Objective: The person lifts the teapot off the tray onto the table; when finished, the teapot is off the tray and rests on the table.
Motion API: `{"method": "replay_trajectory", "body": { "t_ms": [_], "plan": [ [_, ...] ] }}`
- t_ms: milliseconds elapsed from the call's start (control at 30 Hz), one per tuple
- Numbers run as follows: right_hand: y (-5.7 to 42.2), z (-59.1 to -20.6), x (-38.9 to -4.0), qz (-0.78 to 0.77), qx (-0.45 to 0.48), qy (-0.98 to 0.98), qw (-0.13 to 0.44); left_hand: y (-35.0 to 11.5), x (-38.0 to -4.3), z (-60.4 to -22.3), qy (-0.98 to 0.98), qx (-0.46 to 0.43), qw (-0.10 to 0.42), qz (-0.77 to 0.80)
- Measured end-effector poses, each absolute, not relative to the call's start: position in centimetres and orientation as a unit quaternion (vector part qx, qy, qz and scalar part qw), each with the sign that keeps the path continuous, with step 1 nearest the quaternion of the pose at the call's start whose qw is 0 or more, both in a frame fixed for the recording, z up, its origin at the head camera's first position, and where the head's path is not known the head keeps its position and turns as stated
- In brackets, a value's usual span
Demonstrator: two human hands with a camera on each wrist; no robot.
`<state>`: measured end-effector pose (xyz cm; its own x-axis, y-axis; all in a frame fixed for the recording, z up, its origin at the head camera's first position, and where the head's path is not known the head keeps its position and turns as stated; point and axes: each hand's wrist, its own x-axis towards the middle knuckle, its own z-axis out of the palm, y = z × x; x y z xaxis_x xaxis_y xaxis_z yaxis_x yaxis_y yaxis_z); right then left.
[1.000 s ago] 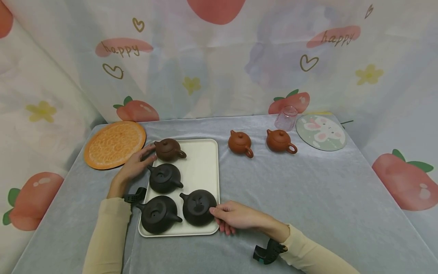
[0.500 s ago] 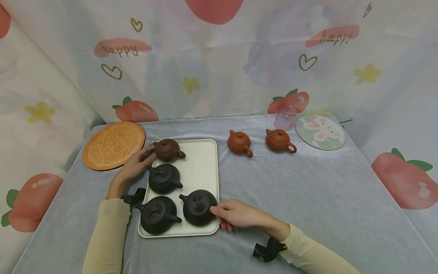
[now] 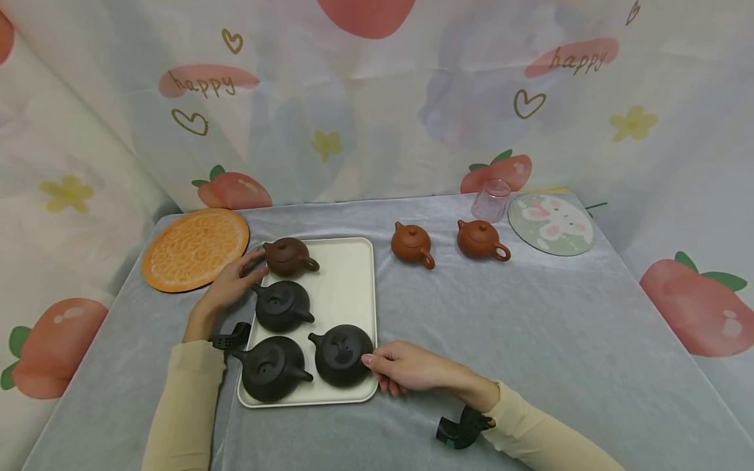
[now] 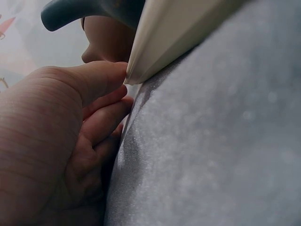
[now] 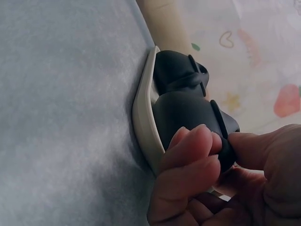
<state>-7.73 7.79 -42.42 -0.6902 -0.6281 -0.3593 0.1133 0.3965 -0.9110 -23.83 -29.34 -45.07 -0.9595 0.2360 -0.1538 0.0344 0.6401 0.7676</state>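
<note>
A cream tray (image 3: 347,288) bears several teapots: a dark brown one (image 3: 287,257) at the back and three black ones. My right hand (image 3: 406,366) pinches the handle of the front right black teapot (image 3: 341,356) between thumb and fingers; that teapot sits on the tray. Its handle (image 5: 227,153) shows between thumb and fingers in the right wrist view. My left hand (image 3: 230,284) holds the tray's left edge near the brown teapot's spout. In the left wrist view its thumb (image 4: 101,77) lies against the tray rim (image 4: 141,52), with the fingers just below.
Two reddish-brown teapots, one nearer (image 3: 412,244) and one farther right (image 3: 482,240), stand right of the tray. An upturned pink glass (image 3: 491,201) and a round rabbit mat (image 3: 550,224) are at the back right. A round orange mat (image 3: 196,250) lies back left.
Both hands, the tray and the teapots hold their places; only the head view has shifted slightly.
</note>
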Motion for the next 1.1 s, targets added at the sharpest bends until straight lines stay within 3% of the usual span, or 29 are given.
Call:
{"method": "replay_trajectory", "body": {
  "t_ms": [1100],
  "plan": [
    [9.7, -40.6, -8.8, -0.538, -0.146, 0.777, 0.291, -29.3, -23.8, -45.1, 0.901, 0.074, 0.118, 0.41]
  ]
}}
